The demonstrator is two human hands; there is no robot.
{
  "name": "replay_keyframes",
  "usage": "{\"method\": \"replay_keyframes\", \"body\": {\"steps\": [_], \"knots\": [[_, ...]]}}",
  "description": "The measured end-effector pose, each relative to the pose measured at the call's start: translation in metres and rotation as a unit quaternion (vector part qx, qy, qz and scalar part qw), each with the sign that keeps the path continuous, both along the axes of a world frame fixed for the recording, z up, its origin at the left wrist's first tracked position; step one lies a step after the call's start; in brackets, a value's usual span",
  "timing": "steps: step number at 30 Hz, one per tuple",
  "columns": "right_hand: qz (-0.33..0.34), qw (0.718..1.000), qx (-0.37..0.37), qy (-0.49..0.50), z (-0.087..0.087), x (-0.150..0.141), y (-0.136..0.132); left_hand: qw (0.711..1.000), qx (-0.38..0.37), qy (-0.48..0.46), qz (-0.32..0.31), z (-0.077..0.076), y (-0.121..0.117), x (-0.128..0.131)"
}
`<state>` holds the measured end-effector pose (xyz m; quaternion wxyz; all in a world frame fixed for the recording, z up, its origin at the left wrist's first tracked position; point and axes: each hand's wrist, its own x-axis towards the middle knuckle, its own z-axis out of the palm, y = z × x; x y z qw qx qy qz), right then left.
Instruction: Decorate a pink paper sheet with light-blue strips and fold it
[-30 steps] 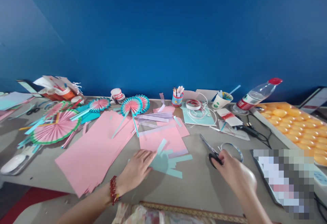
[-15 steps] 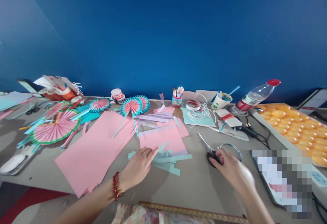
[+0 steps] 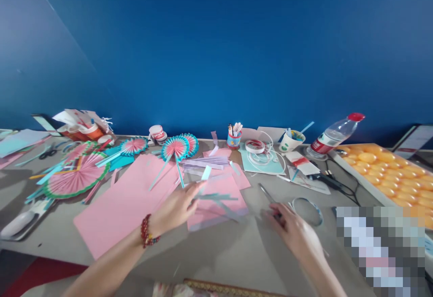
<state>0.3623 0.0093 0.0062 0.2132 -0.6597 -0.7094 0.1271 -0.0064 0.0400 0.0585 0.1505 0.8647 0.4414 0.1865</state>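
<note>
My left hand, with a red bead bracelet at the wrist, is closed on a bunch of teal paper strips, which are lifted and smeared by motion above a small pink sheet. My right hand rests near the table's front edge. Its fingers are curled over the black handles of the scissors, and the blades point away to the left. A large pink paper sheet lies just left of my left hand.
Pleated paper fans lie at the left and centre back. A pen cup, a paper cup, a tipped water bottle, a tape ring and a tray of orange moulds fill the right side.
My left hand gathered the teal strips and lifted them off the table, moving up and away. My right hand slid slightly left with the scissors. The camera tilted up a little.
</note>
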Motion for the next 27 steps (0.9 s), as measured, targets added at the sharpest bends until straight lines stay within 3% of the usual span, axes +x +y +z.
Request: {"method": "replay_keyframes", "body": {"steps": [5,8,10,14,16,20,27], "knots": [[0.146,0.988,0.055,-0.008,0.001,-0.039,0.005,0.986,0.145,-0.076,0.044,0.037,0.076,0.002],[0.222,0.974,0.023,-0.034,-0.003,-0.059,0.004,0.977,0.176,-0.116,0.028,0.048,0.113,0.016],[0.231,0.971,-0.012,-0.057,-0.008,-0.067,0.003,0.966,0.217,-0.141,0.017,0.049,0.126,0.025],[0.223,0.972,-0.041,-0.065,-0.017,-0.070,0.001,0.961,0.261,-0.082,0.045,0.032,0.139,0.031],[0.225,0.972,-0.039,-0.059,-0.020,-0.068,0.001,0.973,0.229,0.020,0.009,0.015,0.145,0.027],[0.223,0.973,-0.032,-0.053,-0.021,-0.067,0.000,0.975,0.183,0.108,-0.059,-0.015,0.150,0.013],[0.221,0.973,-0.035,-0.050,-0.019,-0.068,0.001,0.976,0.144,0.152,-0.057,-0.028,0.118,0.009]]}}
